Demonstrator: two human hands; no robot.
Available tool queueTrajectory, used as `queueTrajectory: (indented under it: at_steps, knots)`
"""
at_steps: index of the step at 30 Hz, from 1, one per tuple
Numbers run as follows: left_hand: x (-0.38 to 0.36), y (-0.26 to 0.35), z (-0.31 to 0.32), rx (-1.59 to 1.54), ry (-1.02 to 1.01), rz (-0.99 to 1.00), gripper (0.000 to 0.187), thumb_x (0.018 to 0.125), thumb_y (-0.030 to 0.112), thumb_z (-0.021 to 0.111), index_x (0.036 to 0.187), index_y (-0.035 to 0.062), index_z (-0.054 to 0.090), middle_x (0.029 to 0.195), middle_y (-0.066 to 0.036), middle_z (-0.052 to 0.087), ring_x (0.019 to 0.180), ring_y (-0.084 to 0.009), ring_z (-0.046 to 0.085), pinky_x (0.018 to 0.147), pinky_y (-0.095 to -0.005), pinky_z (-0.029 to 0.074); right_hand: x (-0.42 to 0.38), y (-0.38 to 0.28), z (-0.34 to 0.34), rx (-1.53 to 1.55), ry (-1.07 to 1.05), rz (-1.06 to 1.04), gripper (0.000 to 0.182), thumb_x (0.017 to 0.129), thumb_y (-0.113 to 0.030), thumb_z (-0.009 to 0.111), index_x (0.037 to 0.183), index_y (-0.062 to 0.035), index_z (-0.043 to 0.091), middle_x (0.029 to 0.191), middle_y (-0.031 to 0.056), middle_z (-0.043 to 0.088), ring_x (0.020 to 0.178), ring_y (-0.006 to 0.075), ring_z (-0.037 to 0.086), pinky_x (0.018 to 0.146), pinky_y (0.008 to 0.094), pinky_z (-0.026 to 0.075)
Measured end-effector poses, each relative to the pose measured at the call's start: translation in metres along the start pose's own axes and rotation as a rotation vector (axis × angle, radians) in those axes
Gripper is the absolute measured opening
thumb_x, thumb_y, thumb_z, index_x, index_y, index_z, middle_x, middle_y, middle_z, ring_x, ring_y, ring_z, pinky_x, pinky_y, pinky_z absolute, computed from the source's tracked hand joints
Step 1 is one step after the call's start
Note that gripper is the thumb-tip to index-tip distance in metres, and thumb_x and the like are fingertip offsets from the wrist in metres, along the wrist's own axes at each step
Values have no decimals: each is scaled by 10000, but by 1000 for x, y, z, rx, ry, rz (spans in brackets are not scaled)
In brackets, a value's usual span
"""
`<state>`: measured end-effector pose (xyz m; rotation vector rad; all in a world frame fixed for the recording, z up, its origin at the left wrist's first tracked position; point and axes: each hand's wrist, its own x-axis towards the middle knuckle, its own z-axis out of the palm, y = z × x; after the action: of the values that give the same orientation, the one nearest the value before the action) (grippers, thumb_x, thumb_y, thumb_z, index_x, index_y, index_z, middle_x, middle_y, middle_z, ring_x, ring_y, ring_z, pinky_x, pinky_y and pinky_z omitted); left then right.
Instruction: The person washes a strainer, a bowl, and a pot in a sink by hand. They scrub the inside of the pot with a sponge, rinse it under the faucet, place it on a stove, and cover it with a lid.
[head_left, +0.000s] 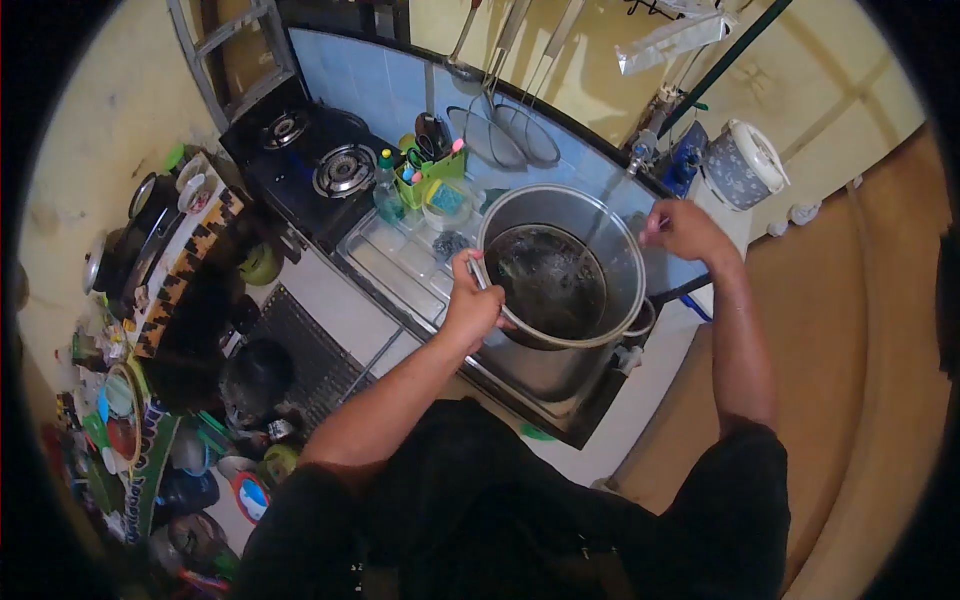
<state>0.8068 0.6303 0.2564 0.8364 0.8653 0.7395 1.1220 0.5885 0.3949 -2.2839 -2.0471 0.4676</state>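
Note:
A large metal pot [636, 262] is held over the sink, tilted toward me, with dark, rippled liquid [548, 278] inside. My left hand [477, 310] is closed around the handle on the pot's left side. Beyond the right rim, my right hand [690, 235] is raised with its fingers curled together; whether anything is between them I cannot make out. Above the pot is the tap [640, 158], and a thin pale streak like running water goes down from it into the pot. Part of the steel sink [545, 375] shows below the pot.
Left of the pot are a drainboard [390, 265], a dish soap bottle [387, 185] and a green utensil holder [430, 180]. A gas stove [300, 150] stands farther left. Strainers [505, 135] hang on the wall. A patterned white bucket [745, 165] sits at right.

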Motion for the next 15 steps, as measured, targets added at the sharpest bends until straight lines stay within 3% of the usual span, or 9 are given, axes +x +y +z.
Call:
queueTrajectory:
  at_steps: [2, 5, 9, 11, 15]
  knots:
    - [4, -2, -3, 10, 14, -1, 614, 775, -91, 472, 1265, 194, 235, 1115, -191, 493, 704, -279, 624, 466, -408, 571, -3, -3, -20, 120, 107, 17, 190, 772, -163, 765, 802, -40, 622, 727, 54, 640, 690, 139, 589, 638, 294, 473]
    - [4, -5, -3, -4, 20, 24, 616, 775, -85, 473, 1270, 190, 232, 1115, -195, 488, 702, -285, 620, 460, -405, 569, -5, -17, -38, 175, 264, -90, 163, 818, -134, 734, 862, -29, 617, 796, 43, 649, 741, 123, 601, 676, 282, 481]
    - [7, -12, -5, -29, 22, 48, 611, 772, -82, 471, 1269, 187, 236, 1074, -197, 486, 654, -277, 607, 422, -401, 554, 1, -25, -50, 248, 314, -80, 203, 831, -150, 732, 940, -27, 613, 858, 38, 656, 776, 117, 604, 710, 280, 486]
    - [10, -19, -8, -39, 22, 53, 614, 768, -82, 471, 1266, 192, 239, 1046, -194, 488, 621, -269, 598, 409, -397, 548, 3, -32, -55, 299, 522, -102, 202, 817, -163, 720, 944, -36, 628, 836, 67, 668, 813, 167, 656, 706, 312, 506]
    - [15, -30, -14, -68, -13, 59, 619, 759, -80, 467, 1259, 210, 245, 982, -180, 493, 541, -248, 577, 386, -379, 533, 7, -30, -63, 369, 570, -132, 262, 815, -169, 732, 1001, -30, 610, 911, 84, 670, 852, 175, 655, 722, 306, 508]
